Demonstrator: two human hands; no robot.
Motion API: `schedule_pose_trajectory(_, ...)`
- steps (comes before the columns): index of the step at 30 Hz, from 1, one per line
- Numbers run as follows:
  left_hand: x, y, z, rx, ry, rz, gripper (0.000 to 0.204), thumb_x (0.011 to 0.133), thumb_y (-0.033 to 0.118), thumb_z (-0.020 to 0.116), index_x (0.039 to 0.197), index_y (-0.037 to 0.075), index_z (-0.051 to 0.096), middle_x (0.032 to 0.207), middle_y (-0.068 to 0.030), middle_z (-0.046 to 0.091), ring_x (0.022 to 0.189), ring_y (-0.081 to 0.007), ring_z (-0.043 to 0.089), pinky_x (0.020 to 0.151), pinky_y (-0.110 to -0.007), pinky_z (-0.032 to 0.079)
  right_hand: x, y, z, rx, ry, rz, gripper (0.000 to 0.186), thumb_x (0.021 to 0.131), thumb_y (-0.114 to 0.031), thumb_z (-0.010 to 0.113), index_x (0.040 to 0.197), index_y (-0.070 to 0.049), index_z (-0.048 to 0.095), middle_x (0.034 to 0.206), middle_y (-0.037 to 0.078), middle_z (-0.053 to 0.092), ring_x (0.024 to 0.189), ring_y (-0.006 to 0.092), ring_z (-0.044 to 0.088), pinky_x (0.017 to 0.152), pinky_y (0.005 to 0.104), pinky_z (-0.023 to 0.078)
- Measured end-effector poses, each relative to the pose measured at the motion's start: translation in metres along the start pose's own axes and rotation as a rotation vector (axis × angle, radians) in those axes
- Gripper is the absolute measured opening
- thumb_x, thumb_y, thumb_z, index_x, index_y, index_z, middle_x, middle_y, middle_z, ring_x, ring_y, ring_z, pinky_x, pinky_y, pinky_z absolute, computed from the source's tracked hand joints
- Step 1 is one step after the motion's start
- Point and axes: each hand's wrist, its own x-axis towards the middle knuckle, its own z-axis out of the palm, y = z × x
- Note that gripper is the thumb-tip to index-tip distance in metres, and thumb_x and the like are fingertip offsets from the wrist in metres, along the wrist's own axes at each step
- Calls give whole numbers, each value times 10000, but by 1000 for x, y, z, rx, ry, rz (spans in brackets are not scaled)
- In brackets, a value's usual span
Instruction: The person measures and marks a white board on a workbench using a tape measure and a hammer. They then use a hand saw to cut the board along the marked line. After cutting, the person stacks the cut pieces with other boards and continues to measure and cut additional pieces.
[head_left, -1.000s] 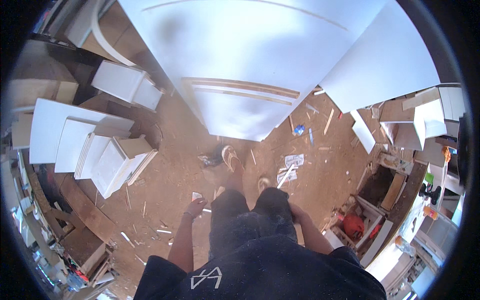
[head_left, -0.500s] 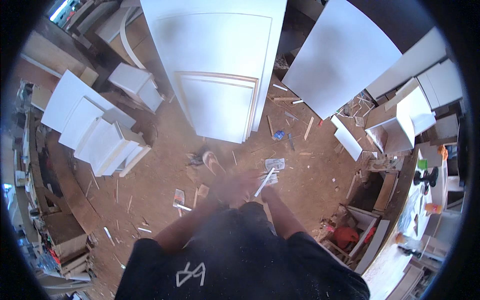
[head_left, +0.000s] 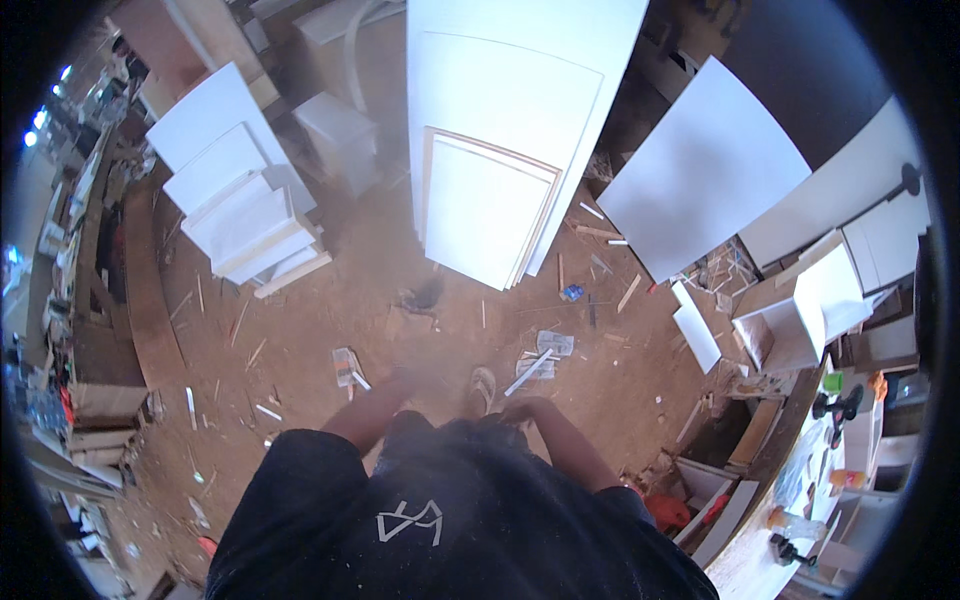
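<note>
My left hand is out in front of my left thigh, low over the brown floor. Motion and haze smear it, so its fingers do not show. At the front of my waist, my right hand rests against my clothing, its fingers mostly hidden. Nothing can be made out in either hand. A sandalled foot shows between them. Just ahead of the right hand, a white strip lies over flat printed packets. Another packet lies near the left hand.
Large white panels stand ahead, with another leaning panel to their right. White boards are stacked at left. A white box-shaped cabinet part and a cluttered workbench stand at right. Wood offcuts litter the floor.
My hands were close together in front of my body and have moved apart, the left one leftward, the right one back to my waist. The view has turned left, and dust hangs ahead.
</note>
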Motion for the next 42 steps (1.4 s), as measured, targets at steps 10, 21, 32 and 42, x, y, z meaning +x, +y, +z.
schedule_pose_trajectory(10,-94,13,3,-329,257,150,450,970,420,526,1230,89,688,1228,-193,679,1180,-372,619,1000,-464,482,-2,-227,61,-142,331,-508,364,917,-315,591,1131,-33,679,1055,173,684,922,327,665,791,451,527)
schedule_pose_trajectory(21,-210,-96,158,-227,52,-158,453,963,378,504,1220,57,695,1295,-226,648,1199,-406,620,1007,-461,505,-356,-579,270,459,-510,-1921,542,1018,-489,508,1199,7,629,1047,203,685,1022,394,645,911,468,477)
schedule_pose_trajectory(32,-306,34,125,-673,321,291,357,1000,296,524,1212,59,688,1201,-195,692,1143,-363,645,1033,-447,474,-110,-124,139,-601,202,168,396,910,-364,599,1193,-109,708,1189,163,698,1101,329,662,908,457,520)
schedule_pose_trajectory(42,-479,272,-157,-527,656,1477,455,915,351,671,1295,104,630,1286,-153,645,1202,-370,590,1035,-464,456,-126,-254,201,-368,216,-325,366,928,-306,593,1192,-72,690,1124,179,713,1004,330,688,834,439,556)
